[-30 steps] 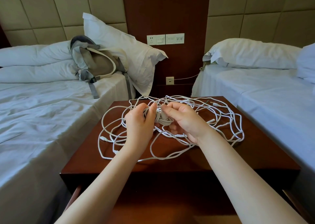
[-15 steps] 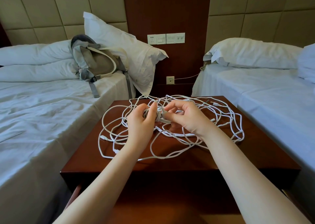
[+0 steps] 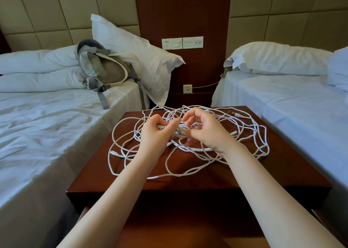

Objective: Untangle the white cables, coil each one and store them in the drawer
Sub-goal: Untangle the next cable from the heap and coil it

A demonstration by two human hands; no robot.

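Note:
A tangle of white cables (image 3: 250,136) sprawls in loose loops over the top of a dark wooden nightstand (image 3: 293,168). My left hand (image 3: 154,134) grips a small bundled coil of cable (image 3: 178,130) above the middle of the tangle. My right hand (image 3: 207,132) is curled at the coil's right side, its fingertips pinching the strands there. A connector end (image 3: 114,153) lies at the tangle's left edge. The open drawer (image 3: 188,238) shows below the nightstand's front edge, mostly covered by my forearms.
Two beds with white sheets flank the nightstand. A grey backpack (image 3: 105,70) and a pillow (image 3: 143,55) lie on the left bed. Wall sockets (image 3: 181,42) sit on the wooden panel behind. A thin cord (image 3: 205,86) runs from a low socket to the right bed.
My right hand has lifted and its fingers have curled more over the coil. My left hand keeps its grip on the bundle in nearly the same place.

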